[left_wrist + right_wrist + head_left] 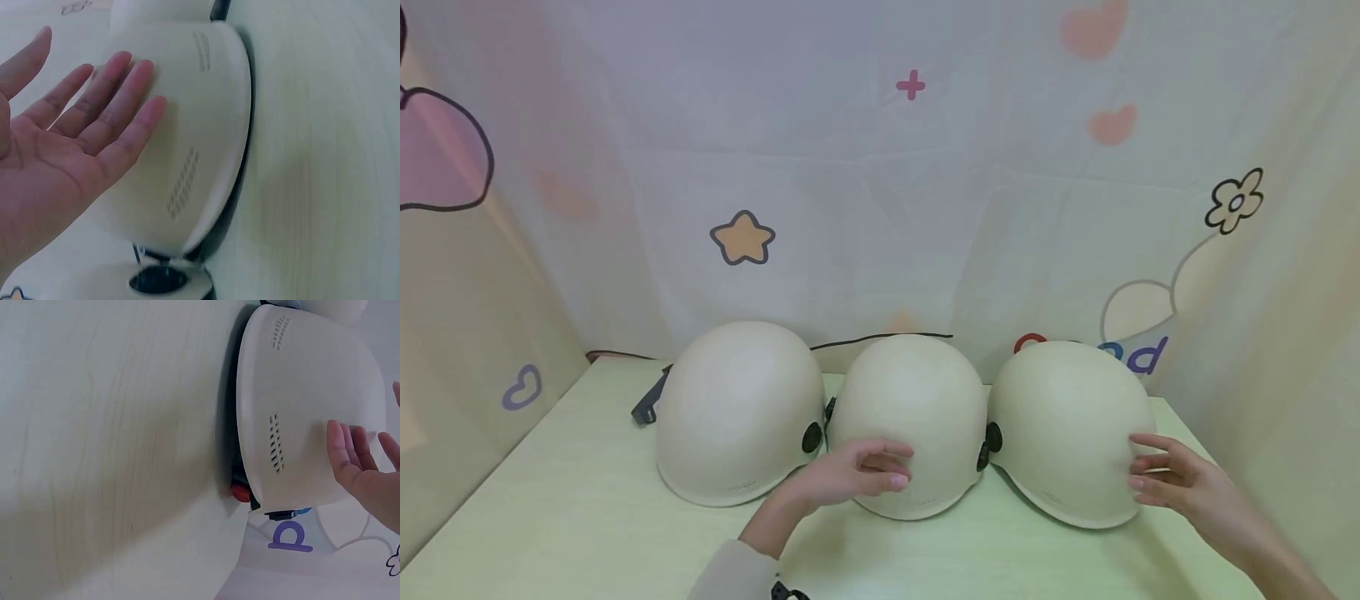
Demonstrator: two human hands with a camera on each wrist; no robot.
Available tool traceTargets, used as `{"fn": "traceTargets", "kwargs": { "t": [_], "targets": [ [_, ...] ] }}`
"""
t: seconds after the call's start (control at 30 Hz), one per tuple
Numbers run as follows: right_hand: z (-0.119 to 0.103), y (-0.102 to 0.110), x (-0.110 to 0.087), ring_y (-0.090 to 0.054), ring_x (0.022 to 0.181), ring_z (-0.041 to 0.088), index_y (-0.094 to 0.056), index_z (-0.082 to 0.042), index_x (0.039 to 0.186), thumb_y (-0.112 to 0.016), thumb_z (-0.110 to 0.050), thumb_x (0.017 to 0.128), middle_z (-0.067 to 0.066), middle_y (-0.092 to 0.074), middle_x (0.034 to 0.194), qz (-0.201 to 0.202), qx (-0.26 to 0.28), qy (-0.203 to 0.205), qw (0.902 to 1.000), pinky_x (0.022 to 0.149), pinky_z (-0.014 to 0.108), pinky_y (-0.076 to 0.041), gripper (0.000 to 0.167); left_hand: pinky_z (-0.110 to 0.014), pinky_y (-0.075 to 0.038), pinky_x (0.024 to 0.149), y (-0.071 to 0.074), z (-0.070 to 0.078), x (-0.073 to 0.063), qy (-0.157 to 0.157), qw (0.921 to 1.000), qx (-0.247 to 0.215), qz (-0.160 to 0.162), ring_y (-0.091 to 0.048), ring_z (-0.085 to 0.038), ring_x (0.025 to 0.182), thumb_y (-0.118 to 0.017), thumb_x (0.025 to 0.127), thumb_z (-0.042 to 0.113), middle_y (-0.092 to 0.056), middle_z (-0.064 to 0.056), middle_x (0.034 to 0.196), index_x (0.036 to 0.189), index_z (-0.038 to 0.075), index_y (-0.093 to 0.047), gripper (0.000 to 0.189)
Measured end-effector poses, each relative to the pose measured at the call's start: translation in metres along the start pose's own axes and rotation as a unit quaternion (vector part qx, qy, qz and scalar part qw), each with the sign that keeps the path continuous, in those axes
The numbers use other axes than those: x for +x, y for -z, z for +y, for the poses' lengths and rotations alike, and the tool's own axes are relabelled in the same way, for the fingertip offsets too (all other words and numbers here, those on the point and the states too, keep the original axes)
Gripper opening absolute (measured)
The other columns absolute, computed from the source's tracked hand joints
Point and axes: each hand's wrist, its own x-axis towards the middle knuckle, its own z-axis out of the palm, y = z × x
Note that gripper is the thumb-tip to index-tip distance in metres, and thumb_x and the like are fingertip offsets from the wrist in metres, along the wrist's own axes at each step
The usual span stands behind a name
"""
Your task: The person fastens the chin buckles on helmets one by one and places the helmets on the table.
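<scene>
Three cream-white helmets stand in a row, domes up: the left helmet (737, 408), the middle helmet (917, 400) and the right helmet (1067, 425). In front of the middle one is my left hand (853, 475), its fingers loosely extended; the left wrist view shows the palm bare beside the vented shell (200, 125). My right hand (1187, 483) is at the outer side of the right helmet, fingers relaxed and slightly bent, holding nothing. Whether its fingertips touch the shell (300, 381) I cannot tell. Black round side pieces (812, 437) sit between neighbouring helmets.
The helmets are on a pale green table (587, 517) near its back edge. A dark strap piece (651, 400) sticks out left of the left helmet. Behind hangs a printed cloth (850, 192), with more cloth at both sides.
</scene>
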Motion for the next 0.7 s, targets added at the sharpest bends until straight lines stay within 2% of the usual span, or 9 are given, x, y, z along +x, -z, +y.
{"fn": "traceTargets", "kwargs": {
  "t": [0.17,0.37,0.53,0.7],
  "targets": [
    [-0.011,-0.015,0.005,-0.061,0.090,0.012,-0.039,-0.007,0.133,-0.054,0.002,0.089,0.007,-0.058,0.102,-0.046,0.019,0.024,0.9985,0.076,0.020,-0.048,0.048,-0.035,-0.047,0.083,0.023,-0.010,-0.015,-0.005,0.9986,0.032,0.042,-0.058,-0.018,0.099,-0.063,0.087,0.022,-0.062,-0.009,0.106,0.119,0.004,-0.057,0.037],
    [-0.024,-0.038,0.014,-0.059,0.094,0.013,-0.032,0.005,0.133,-0.056,-0.005,0.089,0.023,-0.054,0.107,-0.102,0.016,0.022,0.9944,0.078,0.023,-0.049,0.051,-0.035,-0.047,0.083,0.041,-0.019,-0.030,-0.006,0.9952,0.056,0.080,-0.055,-0.024,0.102,-0.064,0.087,0.022,-0.058,-0.014,0.112,0.122,0.001,-0.053,0.043],
    [-0.027,-0.057,0.021,-0.057,0.097,0.016,-0.033,0.004,0.134,-0.058,-0.011,0.090,0.027,-0.052,0.111,-0.139,0.014,0.003,0.9902,0.079,0.025,-0.048,0.054,-0.042,-0.044,0.088,0.047,-0.025,-0.037,0.001,0.9929,0.059,0.104,-0.049,-0.035,0.113,-0.064,0.086,0.024,-0.050,-0.020,0.124,0.133,0.002,-0.043,0.056],
    [-0.024,-0.076,0.028,-0.057,0.097,0.025,-0.032,0.004,0.136,-0.059,-0.011,0.089,0.026,-0.052,0.112,-0.159,0.031,-0.024,0.9865,0.079,0.028,-0.049,0.056,-0.045,-0.044,0.088,0.048,-0.028,-0.039,0.021,0.9916,0.058,0.113,-0.046,-0.038,0.116,-0.065,0.086,0.028,-0.044,-0.021,0.131,0.139,0.008,-0.036,0.064]
  ]
}}
